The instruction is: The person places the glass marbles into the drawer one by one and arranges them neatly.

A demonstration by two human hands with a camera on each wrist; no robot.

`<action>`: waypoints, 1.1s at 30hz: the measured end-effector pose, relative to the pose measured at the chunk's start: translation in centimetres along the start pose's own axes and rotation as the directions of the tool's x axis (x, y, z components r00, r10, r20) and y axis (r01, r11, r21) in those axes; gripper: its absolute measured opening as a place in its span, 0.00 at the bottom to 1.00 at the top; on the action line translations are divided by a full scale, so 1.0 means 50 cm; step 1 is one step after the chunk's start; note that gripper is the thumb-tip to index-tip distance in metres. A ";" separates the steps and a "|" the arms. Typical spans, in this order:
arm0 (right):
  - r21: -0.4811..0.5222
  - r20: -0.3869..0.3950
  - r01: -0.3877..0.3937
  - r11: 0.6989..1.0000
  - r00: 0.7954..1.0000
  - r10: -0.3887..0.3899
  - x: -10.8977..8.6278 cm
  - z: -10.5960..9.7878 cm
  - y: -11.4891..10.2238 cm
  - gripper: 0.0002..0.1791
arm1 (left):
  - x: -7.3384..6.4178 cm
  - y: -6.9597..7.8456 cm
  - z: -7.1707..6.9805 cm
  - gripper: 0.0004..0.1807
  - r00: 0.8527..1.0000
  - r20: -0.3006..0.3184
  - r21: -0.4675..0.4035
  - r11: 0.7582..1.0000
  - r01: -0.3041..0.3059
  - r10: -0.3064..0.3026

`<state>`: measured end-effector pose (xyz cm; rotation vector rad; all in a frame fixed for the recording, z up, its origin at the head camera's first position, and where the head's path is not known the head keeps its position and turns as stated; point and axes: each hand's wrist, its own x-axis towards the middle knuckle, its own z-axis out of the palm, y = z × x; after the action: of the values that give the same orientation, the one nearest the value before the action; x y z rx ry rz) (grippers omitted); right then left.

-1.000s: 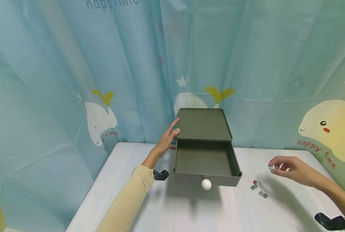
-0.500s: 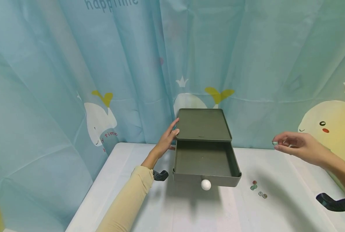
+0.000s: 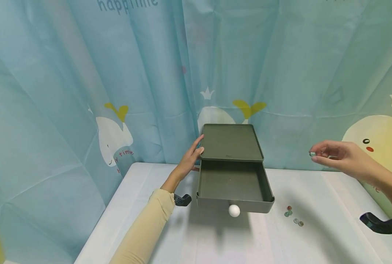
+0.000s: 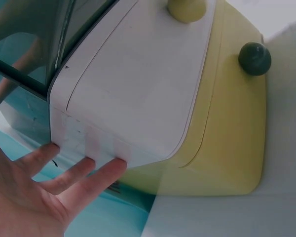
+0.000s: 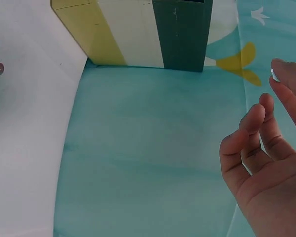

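Step in hand looked like holding 1 small bead point(image 3: 312, 154) aloft, mid-right of frame, well apart from the open drawer point(image 3: 230, 185) near centre. Doing it well called for a light but firm pinch, b/c sth. that tiny & slick-looking could prob. squirt out; any route to the drawer had to clear its R wall, & a low, gentle release would limit bouncing. Steadying the drawer unit point(image 3: 232, 142) also mattered, since a bump might shift it. Pose: R grip point(image 3: 346, 159) was closed on the bead, pinched btwn thumb & index fingertips, other fingers bent & holding nothing; hand was above the worktop point(image 3: 265, 242), R forearm point(image 3: 388, 189) angling up-left from the right edge. L grip point(image 3: 187, 161) wasn't clasping anything: fairly straight fingers against the unit's left side, thumb by the top's edge, L sleeve point(image 3: 143, 223) slanting up from bottom centre-left. In the L wrist view those fingertips were at the white tier point(image 4: 133, 79). 5 loose beads point(image 3: 296, 221) lay lower right, near the drawer's front corner.
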<state>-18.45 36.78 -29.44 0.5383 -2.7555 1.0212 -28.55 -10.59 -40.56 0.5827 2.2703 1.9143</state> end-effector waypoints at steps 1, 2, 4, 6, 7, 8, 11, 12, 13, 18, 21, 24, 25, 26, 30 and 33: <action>-0.003 -0.006 -0.001 1.000 1.000 0.001 0.001 0.001 -0.001 0.10 | 0.000 0.000 0.000 0.33 1.000 0.000 0.000 1.000 0.001 -0.001; -0.005 -0.011 -0.004 1.000 1.000 0.004 0.003 0.002 -0.003 0.10 | -0.001 0.000 0.000 0.33 1.000 0.001 -0.001 1.000 0.000 0.000; -0.013 -0.020 0.000 1.000 1.000 0.000 0.006 0.003 -0.005 0.10 | -0.001 0.000 0.000 0.33 1.000 0.001 -0.001 1.000 0.001 -0.001; -0.021 -0.025 0.011 1.000 1.000 -0.011 0.009 0.003 -0.007 0.10 | -0.001 0.000 0.000 0.33 1.000 0.001 -0.002 1.000 0.000 0.000; -0.023 -0.024 0.016 1.000 1.000 -0.017 0.011 0.003 -0.008 0.10 | -0.001 0.000 -0.001 0.33 1.000 0.002 -0.002 1.000 -0.001 0.001; -0.027 -0.022 0.022 0.999 0.999 -0.023 0.013 0.003 -0.010 0.10 | -0.001 0.000 -0.001 0.33 1.000 0.002 -0.001 1.000 0.000 0.000; -0.028 -0.016 0.046 0.999 0.999 -0.047 0.019 0.000 -0.017 0.10 | 0.000 -0.001 -0.001 0.33 1.000 0.001 0.001 1.000 0.004 -0.004; -0.029 -0.013 0.057 0.998 0.998 -0.057 0.021 0.000 -0.020 0.10 | 0.000 -0.001 -0.001 0.33 1.000 0.001 -0.001 1.000 0.002 -0.002; -0.027 -0.009 0.063 0.998 0.998 -0.063 0.024 -0.001 -0.024 0.10 | 0.000 -0.001 -0.001 0.33 1.000 0.000 -0.001 1.000 0.000 0.000; -0.013 0.020 0.088 0.996 0.996 -0.088 0.037 -0.002 -0.049 0.09 | 0.000 -0.001 0.000 0.33 1.000 -0.002 0.000 1.000 -0.005 0.005; -0.004 0.052 0.094 0.996 0.994 -0.094 0.047 -0.004 -0.066 0.10 | 0.000 -0.001 0.001 0.33 1.000 0.001 0.001 1.000 -0.008 0.008; 0.002 0.094 0.122 0.993 0.988 -0.122 0.061 -0.003 -0.082 0.10 | 0.001 -0.002 0.001 0.33 1.000 0.002 0.001 1.000 -0.013 0.013; 0.005 0.109 0.139 0.990 0.984 -0.138 0.067 -0.002 -0.087 0.10 | 0.001 -0.002 0.001 0.34 1.000 0.002 0.001 1.000 -0.014 0.014; 0.018 0.125 0.152 0.988 0.980 -0.153 0.072 0.000 -0.091 0.10 | 0.001 -0.002 0.001 0.34 1.000 0.002 0.001 1.000 -0.014 0.014; 0.059 0.174 0.222 0.973 0.958 -0.229 0.096 0.009 -0.111 0.11 | 0.000 -0.002 0.000 0.34 1.000 0.001 0.000 1.000 -0.012 0.012; 0.068 0.203 0.244 0.967 0.946 -0.253 0.114 0.017 -0.128 0.11 | 0.001 -0.002 0.000 0.34 1.000 0.002 -0.002 1.000 -0.011 0.011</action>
<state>-21.28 30.14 -24.75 1.0269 -2.7492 1.0146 -28.60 -10.59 -40.66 0.5976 2.2684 1.9201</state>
